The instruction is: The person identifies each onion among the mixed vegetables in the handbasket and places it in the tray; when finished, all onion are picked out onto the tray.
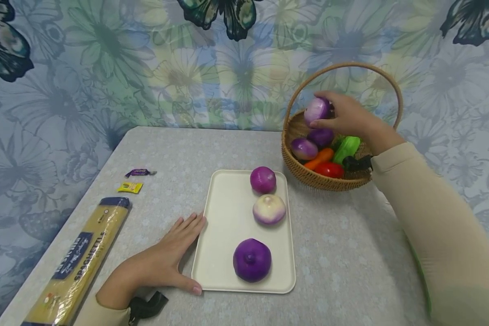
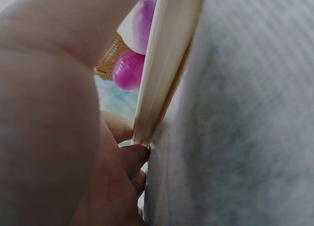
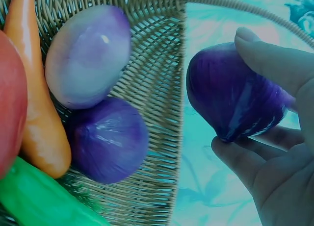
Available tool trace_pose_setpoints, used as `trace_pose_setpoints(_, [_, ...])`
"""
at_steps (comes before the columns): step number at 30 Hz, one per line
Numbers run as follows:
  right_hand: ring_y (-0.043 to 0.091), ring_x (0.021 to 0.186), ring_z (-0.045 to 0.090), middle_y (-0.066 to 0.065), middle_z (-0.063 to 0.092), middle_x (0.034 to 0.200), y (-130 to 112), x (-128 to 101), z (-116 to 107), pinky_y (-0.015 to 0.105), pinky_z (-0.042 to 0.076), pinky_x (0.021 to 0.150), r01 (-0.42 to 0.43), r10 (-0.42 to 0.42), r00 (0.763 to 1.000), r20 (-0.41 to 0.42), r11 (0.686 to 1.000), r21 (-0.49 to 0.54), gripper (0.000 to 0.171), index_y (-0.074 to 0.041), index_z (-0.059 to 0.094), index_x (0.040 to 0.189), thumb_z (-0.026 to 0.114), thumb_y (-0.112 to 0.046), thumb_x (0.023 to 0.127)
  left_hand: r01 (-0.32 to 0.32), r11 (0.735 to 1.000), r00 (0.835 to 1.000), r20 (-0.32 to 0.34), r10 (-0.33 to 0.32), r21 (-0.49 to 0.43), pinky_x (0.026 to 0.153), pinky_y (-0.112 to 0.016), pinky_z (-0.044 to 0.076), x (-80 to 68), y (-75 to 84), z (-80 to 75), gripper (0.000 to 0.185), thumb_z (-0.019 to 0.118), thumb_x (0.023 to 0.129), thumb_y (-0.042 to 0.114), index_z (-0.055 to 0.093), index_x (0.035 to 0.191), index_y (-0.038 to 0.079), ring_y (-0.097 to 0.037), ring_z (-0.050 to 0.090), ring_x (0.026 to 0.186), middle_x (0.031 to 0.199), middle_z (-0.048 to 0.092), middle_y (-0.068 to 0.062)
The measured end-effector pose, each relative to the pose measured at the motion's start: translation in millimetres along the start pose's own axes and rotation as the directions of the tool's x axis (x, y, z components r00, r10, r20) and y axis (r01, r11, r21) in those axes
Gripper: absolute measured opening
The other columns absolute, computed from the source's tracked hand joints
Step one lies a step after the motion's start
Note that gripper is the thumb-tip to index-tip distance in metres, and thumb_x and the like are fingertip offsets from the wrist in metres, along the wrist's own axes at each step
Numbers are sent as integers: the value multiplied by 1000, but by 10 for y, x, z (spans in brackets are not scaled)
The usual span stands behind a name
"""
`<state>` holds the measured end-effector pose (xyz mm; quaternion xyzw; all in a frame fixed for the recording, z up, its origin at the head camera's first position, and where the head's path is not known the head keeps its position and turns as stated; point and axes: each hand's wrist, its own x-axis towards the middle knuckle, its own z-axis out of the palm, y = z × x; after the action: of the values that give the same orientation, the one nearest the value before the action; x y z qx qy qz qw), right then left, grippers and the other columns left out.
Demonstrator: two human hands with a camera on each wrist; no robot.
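A long yellow spaghetti pack [image 1: 79, 262] lies far left on the grey counter [image 1: 342, 253]. The left hand [image 1: 163, 262] rests flat, fingers straight, touching the left edge of the cream plastic tray [image 1: 224, 226], which holds three purple onions. The right hand [image 1: 346, 115] pinches a pale purple onion [image 1: 317, 110] over the brown woven basket [image 1: 322, 179], under its handle. To do this well, I think it should hold the onion snugly and lift it clear of the handle and rim, while the left hand holds the tray steady
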<state>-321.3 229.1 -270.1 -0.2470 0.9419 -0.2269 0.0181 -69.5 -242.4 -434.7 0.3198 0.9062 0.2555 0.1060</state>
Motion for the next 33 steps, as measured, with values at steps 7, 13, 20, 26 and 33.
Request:
trace_pose_setpoints(7, [43, 136, 50, 22, 46, 157, -119, -185, -69, 61, 42, 112, 97, -98, 995, -18, 995, -31, 89, -5, 33, 165, 78, -39, 97, -3, 1000, 1000, 3, 3, 8, 127, -51, -4, 14, -13, 8, 150, 83, 65, 81, 10, 168, 0, -39, 1, 159, 174, 7, -15])
trace_pose_setpoints(13, [35, 124, 58, 18, 52, 150, -271, -308, -71, 56, 50, 105, 174, -174, 984, -26, 985, 5, 85, -6, 36, 164, 80, -35, 97, 2, 1000, 1000, 9, -3, 9, 127, -50, -5, 18, -13, 9, 150, 83, 64, 81, 9, 168, 1, -38, 1, 159, 174, 6, -15])
trace_pose_setpoints(20, [25, 114, 65, 12, 59, 137, -576, -345, -5, 44, 58, 96, 347, -344, 938, -44, 936, 65, 79, -1, 41, 160, 82, -18, 95, 4, 1000, 1000, 4, -4, 0, 127, -51, -5, 18, -10, 7, 151, 84, 64, 80, 10, 168, 0, -38, 1, 159, 174, 7, -15])
trace_pose_setpoints(26, [23, 115, 63, 13, 59, 140, -822, -371, 128, 45, 60, 94, 477, -475, 879, -45, 878, 50, 78, 1, 45, 156, 85, -16, 92, -9, 1000, 1000, -3, 9, -5, 127, -51, -5, 15, -15, 3, 150, 84, 64, 79, 10, 168, 0, -38, 1, 159, 174, 7, -15])
trace_pose_setpoints(33, [21, 115, 60, 11, 58, 143, -1094, -440, 334, 40, 57, 93, 566, -566, 824, -15, 823, 39, 77, 0, 48, 154, 86, -25, 92, -8, 1000, 1000, -9, 8, -6, 127, -51, -5, 15, -14, 10, 150, 84, 64, 79, 10, 168, 1, -38, 2, 159, 174, 7, -15])
